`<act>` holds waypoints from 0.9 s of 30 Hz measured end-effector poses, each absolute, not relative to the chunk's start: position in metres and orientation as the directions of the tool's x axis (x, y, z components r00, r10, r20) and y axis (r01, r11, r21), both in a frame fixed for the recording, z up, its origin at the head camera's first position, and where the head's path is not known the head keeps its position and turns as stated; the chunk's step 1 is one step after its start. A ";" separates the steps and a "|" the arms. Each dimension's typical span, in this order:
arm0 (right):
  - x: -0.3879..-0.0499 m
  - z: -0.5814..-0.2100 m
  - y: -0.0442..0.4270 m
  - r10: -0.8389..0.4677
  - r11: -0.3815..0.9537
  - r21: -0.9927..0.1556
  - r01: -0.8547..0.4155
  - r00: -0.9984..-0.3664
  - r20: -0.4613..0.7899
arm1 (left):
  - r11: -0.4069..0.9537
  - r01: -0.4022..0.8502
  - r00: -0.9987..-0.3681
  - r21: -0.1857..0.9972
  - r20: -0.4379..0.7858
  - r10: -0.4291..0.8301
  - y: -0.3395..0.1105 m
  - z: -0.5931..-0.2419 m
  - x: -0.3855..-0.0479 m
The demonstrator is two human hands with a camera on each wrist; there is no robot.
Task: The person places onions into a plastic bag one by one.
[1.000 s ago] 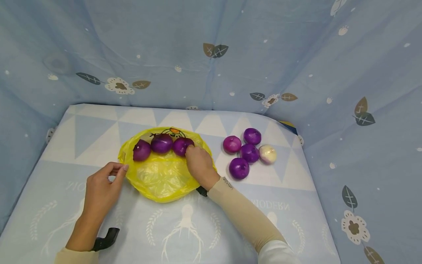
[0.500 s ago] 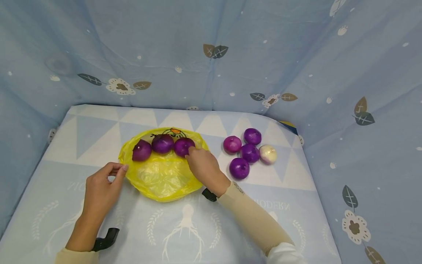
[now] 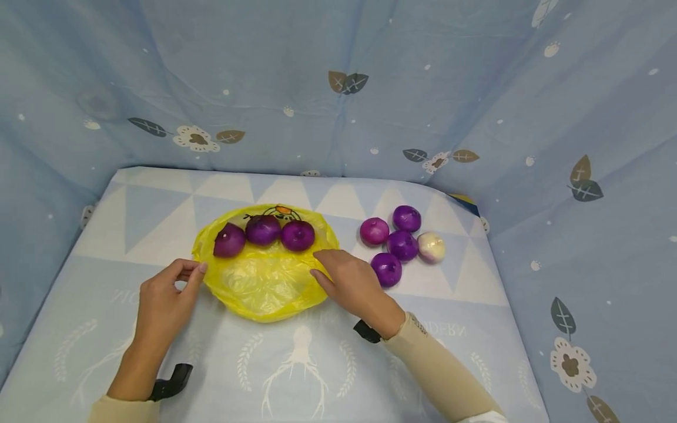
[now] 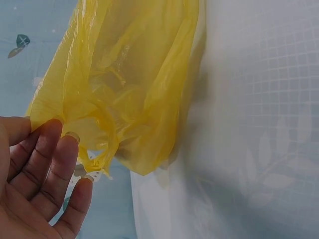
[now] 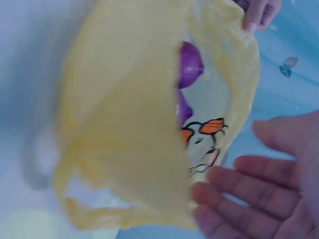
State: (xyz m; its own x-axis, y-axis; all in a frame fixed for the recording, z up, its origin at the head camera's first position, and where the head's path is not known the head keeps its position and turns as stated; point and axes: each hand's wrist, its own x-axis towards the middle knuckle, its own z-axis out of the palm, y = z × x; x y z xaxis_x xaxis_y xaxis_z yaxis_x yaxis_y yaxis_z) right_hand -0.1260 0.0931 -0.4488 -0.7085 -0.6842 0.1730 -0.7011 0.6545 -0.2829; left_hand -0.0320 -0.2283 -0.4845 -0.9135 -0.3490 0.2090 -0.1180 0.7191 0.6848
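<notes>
A yellow plastic bag [image 3: 264,285] lies spread open on the table, with three purple onions [image 3: 263,230] in a row along its far side. My left hand [image 3: 166,302] pinches the bag's left rim between thumb and index finger; the left wrist view shows this grip on the thin yellow film [image 4: 139,64]. By the bag's right rim is my right hand [image 3: 351,285], fingers fairly straight and holding nothing. In the right wrist view that hand [image 5: 264,184] is spread apart beside the bag's printed cartoon [image 5: 204,142], and two onions [image 5: 190,64] show inside.
To the right of the bag several more onions sit in a cluster, purple ones [image 3: 402,245] and a whitish one [image 3: 431,247]. A patterned cloth [image 3: 301,376] covers the table. Blue curtain [image 3: 338,117] hangs behind and at the sides.
My right hand has let go of the rightmost onion in the bag and drawn back toward the right and nearer to me. The left hand has kept its place at the rim.
</notes>
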 end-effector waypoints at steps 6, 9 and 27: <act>-0.118 -0.459 0.116 -0.718 0.572 -0.260 -0.778 -0.628 0.299 | 0.716 -0.110 -0.913 0.690 0.215 -0.347 -0.229 -0.484 -0.033; -0.116 -0.461 0.125 -0.709 0.576 -0.251 -0.778 -0.629 0.320 | 0.714 -0.099 -0.913 0.693 0.222 -0.342 -0.230 -0.484 -0.033; -0.109 -0.457 0.182 -0.608 0.693 -0.330 -0.641 -0.766 0.210 | 0.714 -0.059 -0.908 0.698 0.260 -0.329 -0.230 -0.486 -0.034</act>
